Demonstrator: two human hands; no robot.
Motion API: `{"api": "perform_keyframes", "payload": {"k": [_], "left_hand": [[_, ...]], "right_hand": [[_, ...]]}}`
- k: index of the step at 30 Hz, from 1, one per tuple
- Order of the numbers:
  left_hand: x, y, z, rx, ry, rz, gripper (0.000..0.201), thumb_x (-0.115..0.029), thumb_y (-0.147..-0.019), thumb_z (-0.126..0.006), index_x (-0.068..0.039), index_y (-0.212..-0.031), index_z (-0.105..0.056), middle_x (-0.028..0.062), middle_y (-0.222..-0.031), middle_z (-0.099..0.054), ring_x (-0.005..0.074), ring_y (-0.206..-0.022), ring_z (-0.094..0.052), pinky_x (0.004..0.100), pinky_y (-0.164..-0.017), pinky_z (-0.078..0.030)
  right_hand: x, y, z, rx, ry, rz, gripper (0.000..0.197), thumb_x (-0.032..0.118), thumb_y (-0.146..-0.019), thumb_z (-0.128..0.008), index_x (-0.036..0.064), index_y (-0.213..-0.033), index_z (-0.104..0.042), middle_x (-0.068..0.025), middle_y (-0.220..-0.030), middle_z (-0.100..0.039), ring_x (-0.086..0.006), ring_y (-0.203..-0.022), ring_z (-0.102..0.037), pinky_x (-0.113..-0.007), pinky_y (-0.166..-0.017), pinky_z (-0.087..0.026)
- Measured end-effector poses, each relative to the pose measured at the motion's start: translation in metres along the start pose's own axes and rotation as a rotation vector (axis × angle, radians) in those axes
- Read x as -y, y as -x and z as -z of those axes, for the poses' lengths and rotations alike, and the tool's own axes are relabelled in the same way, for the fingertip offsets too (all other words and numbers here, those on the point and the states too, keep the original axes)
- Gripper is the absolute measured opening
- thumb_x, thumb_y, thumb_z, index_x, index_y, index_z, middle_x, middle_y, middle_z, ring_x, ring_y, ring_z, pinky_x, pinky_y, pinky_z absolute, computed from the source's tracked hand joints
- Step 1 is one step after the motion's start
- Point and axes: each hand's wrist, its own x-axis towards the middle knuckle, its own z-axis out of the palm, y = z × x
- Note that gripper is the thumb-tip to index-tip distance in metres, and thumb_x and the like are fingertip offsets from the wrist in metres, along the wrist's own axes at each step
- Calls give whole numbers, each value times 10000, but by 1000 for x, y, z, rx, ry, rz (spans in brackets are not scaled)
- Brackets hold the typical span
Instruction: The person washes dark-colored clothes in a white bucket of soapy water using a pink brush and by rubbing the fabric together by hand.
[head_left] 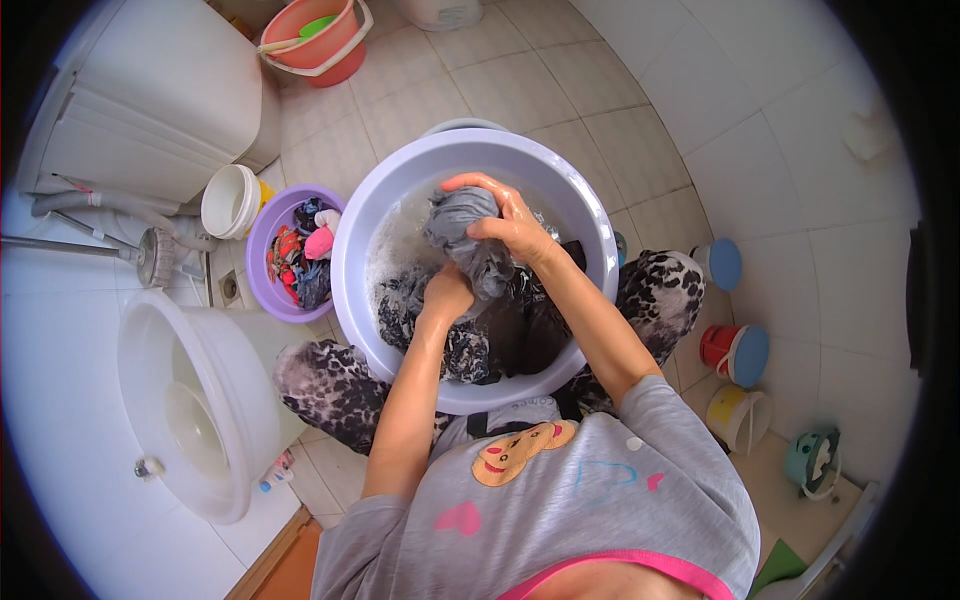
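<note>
Lavender tub (347, 255), round rim fully exposed except at five to seven, where forearms and shirt (590, 480) cross it. Clock read from tub centre. Purple basin (257, 262) crowds rim at nine; contact unclear. Knees hem it in: left knee (325, 380) at eight, right knee (660, 290) between three and four. Most room outside: tile floor (560, 90) at one, up to white wall (740, 130). Inside, foamy water (400, 230) leaves space between cloth and rim, nine to eleven. Grey cloth (460, 210) bunched near centre, toward twelve, dark laundry (520, 335) below at six.

Right hand (518, 230) comes in from four, wrist bent, fingers arched over cloth top, thumb apart, gripping it. Left hand (447, 295) comes up from seven, curled against cloth's lower left; fingertips hidden, can't tell if clamped.
</note>
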Motion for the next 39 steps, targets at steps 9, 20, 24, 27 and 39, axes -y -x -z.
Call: {"api": "perform_keyframes", "payload": {"k": [9, 20, 24, 27, 39], "left_hand": [[-6, -8, -11, 466, -368, 217, 376, -149, -776, -340, 6, -1099, -454, 218, -981, -563, 343, -928, -546, 390, -771, -431], [24, -37, -44, -293, 783, 428, 508, -180, -718, -606, -16, -1132, -359, 168, -968, -537, 268, -887, -536, 364, -741, -433], [28, -48, -22, -178, 1769, 604, 427, -336, -758, -581, -48, -1034, -427, 91, -901, -518, 189, -806, -516, 325, -662, -447], [20, -50, 0, 21, 1831, 544, 370, -416, -797, -490, -59, -890, -521, 78, -832, -532, 188, -664, -519, 263, -576, -441], [43, -70, -32, 157, 1985, 353, 374, -410, -843, -413, -54, -898, -516, 60, -847, -542, 195, -766, -519, 329, -718, -437]], "right_hand": [[-93, 15, 71, -296, 777, -104, 584, 218, -620, -677, 90, -1137, -436, -129, -1020, -510, -229, -950, -510, -354, -794, -417], [-118, 17, 55, -594, 1122, -363, 490, 94, -627, -510, 71, -1113, -451, -228, -1053, -482, -366, -978, -473, -410, -817, -398], [-79, 28, -22, -473, 823, 115, 456, 0, -609, -470, 17, -1064, -489, -196, -969, -507, -355, -940, -485, -352, -818, -399], [-63, 60, -54, -281, 940, 298, 401, 79, -608, -506, 98, -1008, -524, -168, -886, -459, -338, -659, -538, -393, -565, -473], [-73, 26, -35, -441, 904, 333, 111, 135, -632, -606, 40, -614, -551, -137, -645, -536, -305, -592, -547, -332, -543, -445]]}}
